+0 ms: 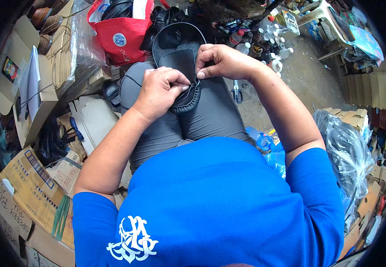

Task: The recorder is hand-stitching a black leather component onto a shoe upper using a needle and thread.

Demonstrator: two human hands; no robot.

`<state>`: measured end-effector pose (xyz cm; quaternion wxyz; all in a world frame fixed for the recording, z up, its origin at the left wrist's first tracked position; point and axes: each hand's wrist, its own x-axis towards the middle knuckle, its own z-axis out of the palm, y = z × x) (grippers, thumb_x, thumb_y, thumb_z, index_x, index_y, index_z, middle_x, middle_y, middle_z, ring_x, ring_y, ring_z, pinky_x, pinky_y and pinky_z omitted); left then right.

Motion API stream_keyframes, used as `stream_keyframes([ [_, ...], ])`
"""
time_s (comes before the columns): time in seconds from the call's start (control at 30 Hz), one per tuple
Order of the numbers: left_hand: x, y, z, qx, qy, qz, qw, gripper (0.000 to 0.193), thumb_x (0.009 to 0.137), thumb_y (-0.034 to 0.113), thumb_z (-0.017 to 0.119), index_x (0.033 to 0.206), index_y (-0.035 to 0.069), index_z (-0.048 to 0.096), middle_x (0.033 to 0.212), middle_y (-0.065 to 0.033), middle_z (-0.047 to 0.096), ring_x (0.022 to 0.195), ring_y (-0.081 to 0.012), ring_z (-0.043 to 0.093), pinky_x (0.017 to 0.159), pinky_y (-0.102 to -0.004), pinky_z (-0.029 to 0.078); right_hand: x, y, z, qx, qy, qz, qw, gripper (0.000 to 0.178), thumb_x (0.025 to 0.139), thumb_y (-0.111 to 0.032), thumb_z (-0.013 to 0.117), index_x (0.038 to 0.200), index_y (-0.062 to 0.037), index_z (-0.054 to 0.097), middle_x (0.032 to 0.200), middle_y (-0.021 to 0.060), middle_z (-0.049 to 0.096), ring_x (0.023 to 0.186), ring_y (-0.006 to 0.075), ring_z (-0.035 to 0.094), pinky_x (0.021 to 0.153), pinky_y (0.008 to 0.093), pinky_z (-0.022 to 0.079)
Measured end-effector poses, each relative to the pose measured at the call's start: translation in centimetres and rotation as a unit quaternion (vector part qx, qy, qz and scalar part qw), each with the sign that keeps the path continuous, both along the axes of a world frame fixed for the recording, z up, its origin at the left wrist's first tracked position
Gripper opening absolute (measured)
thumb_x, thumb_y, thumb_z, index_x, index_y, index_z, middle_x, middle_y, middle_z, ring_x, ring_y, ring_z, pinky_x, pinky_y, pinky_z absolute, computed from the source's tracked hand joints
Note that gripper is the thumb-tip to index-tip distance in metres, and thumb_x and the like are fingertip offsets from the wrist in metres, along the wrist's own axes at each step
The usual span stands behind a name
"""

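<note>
I see the black shoe upper (182, 73) resting on my knees — left hand (159, 91) and right hand (224, 62) both pinched shut on its stitched edge; pulling unevenly could, I judge, tear the seam.

Bare grey concrete floor (300, 75) in daylight. Cardboard boxes (28, 187) crowd the left, a red bag (124, 38) lies ahead, bottles (268, 40) beside a pale stool (320, 11), plastic bags (346, 151) right.

A red bag (124, 38), cardboard boxes (28, 187), scissors (237, 91) lie around.
</note>
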<state>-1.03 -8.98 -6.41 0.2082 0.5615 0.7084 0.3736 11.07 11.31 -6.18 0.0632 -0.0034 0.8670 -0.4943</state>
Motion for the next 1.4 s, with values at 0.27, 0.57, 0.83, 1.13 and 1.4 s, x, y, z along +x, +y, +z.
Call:
stream_keyframes([
  [0.27, 0.2, -0.9, 0.6, -0.025, 0.057, -0.004, 0.998, 0.009, 0.072, 0.007, 0.072, 0.081, 0.009, 0.070, 0.074, -0.0023, 0.065, 0.074, -0.0179, 0.060, 0.076, -0.0322, 0.042, 0.2, 0.0, 0.2, -0.021, -0.019, -0.001, 1.000, 0.015, 0.080, -0.018, 0.074, 0.086, -0.0048, 0.068, 0.089, 0.0022, 0.056, 0.089, 0.0153, 0.056, 0.079, 0.0288, 0.045],
  [0.57, 0.5, -0.8, 0.0, 0.004, 0.047, 0.016, 0.999, 0.009, 0.073, 0.007, 0.070, 0.082, 0.009, 0.069, 0.073, -0.0023, 0.064, 0.072, -0.0190, 0.059, 0.076, -0.0334, 0.041, 0.0, 0.2, 0.0, -0.017, -0.015, -0.007, 1.000, 0.018, 0.079, -0.022, 0.075, 0.087, -0.0068, 0.070, 0.089, 0.0044, 0.058, 0.087, 0.0183, 0.059, 0.079, 0.0317, 0.046],
  [0.83, -0.8, 0.8, 0.3, 0.003, 0.113, -0.058, 0.992, 0.010, 0.075, 0.008, 0.070, 0.084, 0.013, 0.070, 0.075, -0.0011, 0.061, 0.079, -0.0203, 0.058, 0.078, -0.0344, 0.039, -0.6, 0.0, 0.1, 0.002, -0.017, 0.016, 1.000, 0.018, 0.078, -0.021, 0.075, 0.087, -0.0063, 0.069, 0.087, 0.0046, 0.057, 0.086, 0.0183, 0.058, 0.077, 0.0317, 0.046],
  [1.13, -1.9, -0.1, 0.6, 0.009, 0.126, -0.050, 0.991, 0.012, 0.070, 0.010, 0.074, 0.080, 0.009, 0.067, 0.075, -0.0040, 0.063, 0.079, -0.0238, 0.059, 0.070, -0.0352, 0.045, -0.4, 0.2, 0.2, -0.009, -0.038, 0.003, 0.999, 0.017, 0.077, -0.019, 0.075, 0.088, -0.0060, 0.070, 0.088, 0.0056, 0.058, 0.086, 0.0184, 0.058, 0.077, 0.0324, 0.046],
  [1.4, -0.8, 3.1, 4.3, 0.110, -0.046, -0.027, 0.993, 0.012, 0.079, 0.006, 0.064, 0.091, 0.007, 0.065, 0.089, -0.0093, 0.065, 0.082, -0.0263, 0.062, 0.074, -0.0352, 0.049, -0.3, 0.0, 0.1, 0.022, -0.008, 0.007, 1.000, 0.015, 0.079, -0.013, 0.072, 0.090, -0.0032, 0.068, 0.087, 0.0040, 0.055, 0.085, 0.0155, 0.056, 0.076, 0.0286, 0.046],
])
